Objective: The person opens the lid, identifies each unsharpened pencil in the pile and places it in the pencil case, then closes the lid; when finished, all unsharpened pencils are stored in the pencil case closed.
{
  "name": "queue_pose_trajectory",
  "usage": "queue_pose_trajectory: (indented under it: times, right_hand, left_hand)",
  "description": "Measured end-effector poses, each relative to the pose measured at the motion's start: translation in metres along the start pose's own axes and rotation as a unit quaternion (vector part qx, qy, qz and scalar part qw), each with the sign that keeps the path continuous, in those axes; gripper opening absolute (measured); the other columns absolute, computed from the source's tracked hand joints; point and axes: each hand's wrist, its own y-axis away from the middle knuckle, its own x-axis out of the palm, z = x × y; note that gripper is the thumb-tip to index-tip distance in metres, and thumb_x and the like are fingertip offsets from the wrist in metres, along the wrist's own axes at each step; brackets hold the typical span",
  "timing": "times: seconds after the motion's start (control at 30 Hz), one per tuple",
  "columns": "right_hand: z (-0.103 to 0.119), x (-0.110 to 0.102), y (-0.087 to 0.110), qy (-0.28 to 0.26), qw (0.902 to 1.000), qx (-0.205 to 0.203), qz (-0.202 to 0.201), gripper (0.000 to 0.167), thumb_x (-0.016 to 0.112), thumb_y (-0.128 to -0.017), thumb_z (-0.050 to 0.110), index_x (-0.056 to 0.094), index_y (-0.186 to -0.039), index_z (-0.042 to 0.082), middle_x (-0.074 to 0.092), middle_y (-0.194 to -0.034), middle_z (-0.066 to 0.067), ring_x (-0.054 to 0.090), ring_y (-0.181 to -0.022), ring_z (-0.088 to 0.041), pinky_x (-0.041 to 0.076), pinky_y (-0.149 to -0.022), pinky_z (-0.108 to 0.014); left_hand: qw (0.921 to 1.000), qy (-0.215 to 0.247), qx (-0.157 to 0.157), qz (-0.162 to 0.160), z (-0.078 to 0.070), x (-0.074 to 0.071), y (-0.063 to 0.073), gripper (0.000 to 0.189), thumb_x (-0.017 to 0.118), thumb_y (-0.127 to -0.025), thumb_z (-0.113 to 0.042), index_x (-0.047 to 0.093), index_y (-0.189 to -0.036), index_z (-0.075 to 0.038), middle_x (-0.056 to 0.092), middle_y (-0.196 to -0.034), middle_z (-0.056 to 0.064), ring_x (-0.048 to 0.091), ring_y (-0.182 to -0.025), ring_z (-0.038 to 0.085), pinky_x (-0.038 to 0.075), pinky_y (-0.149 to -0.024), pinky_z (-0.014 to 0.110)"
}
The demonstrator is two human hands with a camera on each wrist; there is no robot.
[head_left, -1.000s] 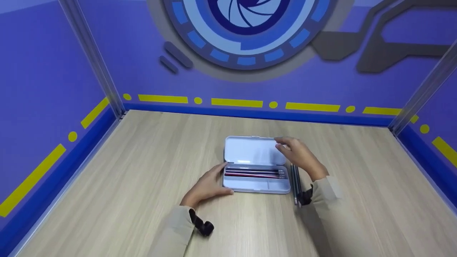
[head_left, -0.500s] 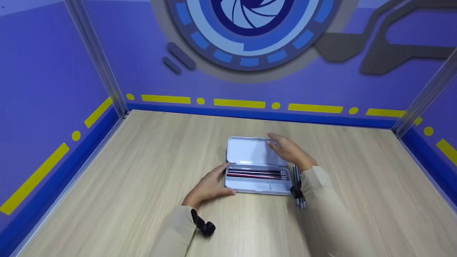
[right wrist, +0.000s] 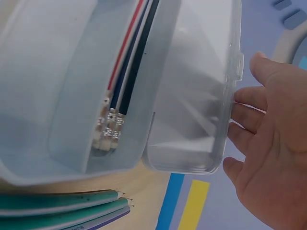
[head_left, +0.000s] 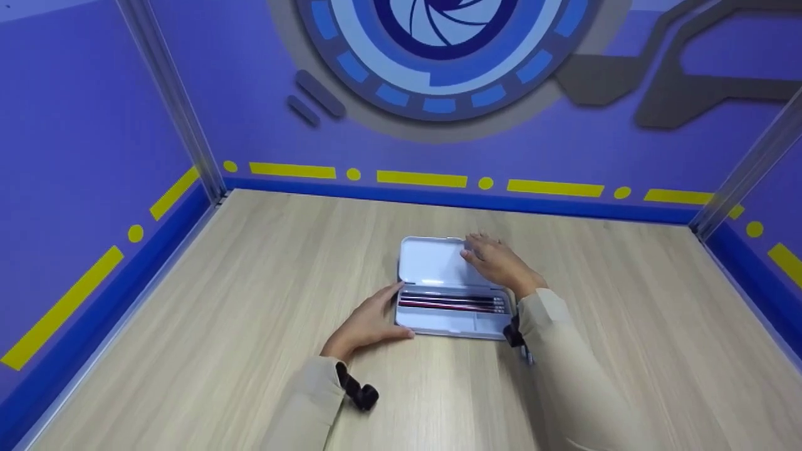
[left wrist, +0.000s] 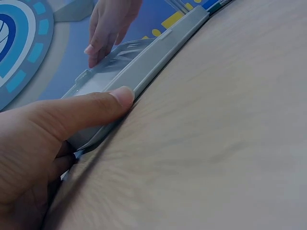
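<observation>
A white plastic pencil case [head_left: 432, 321] lies on the table with its lid [head_left: 432, 260] tipped back, away from the person. Several pencils [head_left: 448, 302], red and dark, lie side by side in its rear compartment, eraser ends to the right. My left hand [head_left: 369, 319] holds the case's left end, thumb along the front wall and fingers round toward the back. At the lid's right part is my right hand [head_left: 498, 260]. In the right wrist view its fingertips [right wrist: 242, 115] reach just behind the lid's outer edge, the thumb near the latch tab [right wrist: 240, 66].
Green pencils [right wrist: 62, 203] lie on the table beside the case's right end, mostly hidden under the right sleeve in the head view. Purple-blue printed panels [head_left: 376, 144] border the wooden table [head_left: 301, 250] at the back and sides.
My right hand has moved left along the lid's far edge, and its wrist now covers most of the loose pencils. The left hand keeps its hold on the case.
</observation>
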Motion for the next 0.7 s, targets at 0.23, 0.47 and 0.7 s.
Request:
queue_pose_trajectory:
  times: [0.23,0.47,0.7]
  right_hand:
    - [-0.003,0.014,0.019,0.009,0.9995,-0.025,-0.02,0.055,0.044,-0.102,0.036,0.038,-0.147,0.006,0.036,-0.153,-0.017,0.026,-0.144,-0.035,0.018,-0.119,-0.052]
    - [0.008,0.008,0.031,0.033,0.9922,-0.066,-0.1,0.046,0.055,-0.098,0.031,0.054,-0.136,0.005,0.052,-0.141,-0.015,0.045,-0.134,-0.034,0.036,-0.111,-0.05]
    - [0.014,-0.008,0.044,0.044,0.9846,-0.091,-0.143,0.042,0.054,-0.098,0.032,0.058,-0.132,0.007,0.058,-0.135,-0.013,0.05,-0.129,-0.032,0.039,-0.109,-0.049]
  left_hand:
    - [0.9999,0.003,0.0,0.01,0.008,0.011,0.014,0.102,0.085,-0.067,-0.04,0.031,-0.151,-0.017,0.033,-0.155,0.015,0.029,-0.142,0.037,0.024,-0.117,0.055]
    - [0.9995,0.013,0.027,-0.009,0.009,0.009,0.011,0.1,0.085,-0.067,-0.038,0.035,-0.149,-0.012,0.036,-0.152,0.017,0.031,-0.142,0.036,0.025,-0.117,0.052]
    - [0.9993,0.014,0.034,-0.013,0.002,0.0,-0.002,0.102,0.086,-0.067,-0.035,0.033,-0.15,-0.011,0.035,-0.153,0.017,0.029,-0.143,0.035,0.024,-0.118,0.051]
